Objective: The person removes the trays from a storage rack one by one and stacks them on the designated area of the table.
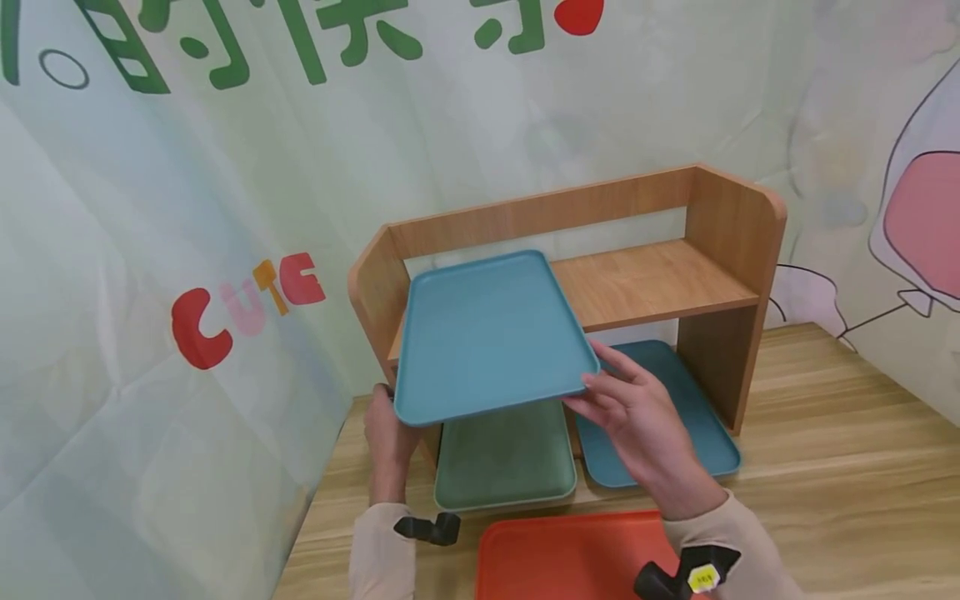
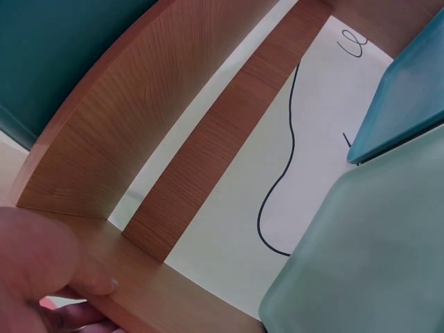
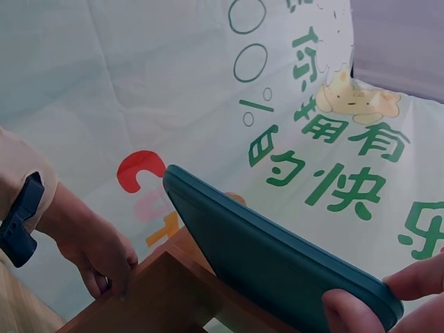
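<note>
A blue rectangular tray is tilted over the left part of the wooden shelf, its far end over the upper board. My right hand pinches its near right corner between thumb and fingers; the right wrist view shows the tray edge-on. Low on the shelf's left side, my left hand grips the side panel, with the thumb on one face and fingers round the edge, as the left wrist view shows. A green tray lies in the lower left compartment, a second blue tray in the lower right.
A red tray lies on the wood-grain table in front of the shelf, partly cut off by the frame. A printed cloth hangs close behind the shelf and along the left side.
</note>
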`<state>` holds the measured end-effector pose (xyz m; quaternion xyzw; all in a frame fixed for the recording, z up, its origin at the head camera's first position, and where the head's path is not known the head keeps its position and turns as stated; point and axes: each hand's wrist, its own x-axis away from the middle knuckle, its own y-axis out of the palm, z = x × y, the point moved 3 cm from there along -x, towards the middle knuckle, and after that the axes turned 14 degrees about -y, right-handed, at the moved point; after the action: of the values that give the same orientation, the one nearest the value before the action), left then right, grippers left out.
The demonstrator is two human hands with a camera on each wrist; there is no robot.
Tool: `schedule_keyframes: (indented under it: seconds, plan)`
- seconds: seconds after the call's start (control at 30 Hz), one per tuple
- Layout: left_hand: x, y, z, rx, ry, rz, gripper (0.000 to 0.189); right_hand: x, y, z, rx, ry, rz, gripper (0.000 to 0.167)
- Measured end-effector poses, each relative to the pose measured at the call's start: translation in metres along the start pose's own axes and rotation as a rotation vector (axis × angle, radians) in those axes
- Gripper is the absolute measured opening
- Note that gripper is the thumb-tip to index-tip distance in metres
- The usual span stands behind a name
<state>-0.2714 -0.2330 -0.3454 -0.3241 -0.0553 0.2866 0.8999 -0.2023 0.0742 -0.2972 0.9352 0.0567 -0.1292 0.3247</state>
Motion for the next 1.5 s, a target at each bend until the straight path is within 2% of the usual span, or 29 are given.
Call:
schedule_keyframes:
  seconds: [0.33, 0.57, 0.73, 1.17, 1.5]
  plan:
    - [0.001, 0.0, -0.004, -0.02, -0.002, 0.035, 0.029, 0.007, -0.015, -0.007, -0.001, 0.01, -0.005, 0.061]
    - [0.001, 0.0, -0.003, 0.0, -0.011, 0.021, 0.027, 0.011, -0.024, -0.01, 0.007, 0.005, -0.032, 0.06]
    - [0.001, 0.0, -0.003, -0.004, 0.005, 0.031, 0.023, 0.014, -0.032, -0.014, -0.012, -0.012, -0.052, 0.059]
    - [0.002, 0.0, -0.003, 0.005, 0.026, 0.035, 0.026, 0.019, -0.06, -0.021, -0.069, -0.042, -0.055, 0.034]
    - [0.001, 0.001, -0.001, 0.022, 0.01, 0.004, 0.029, 0.02, -0.076, -0.027, -0.166, -0.089, -0.141, 0.037]
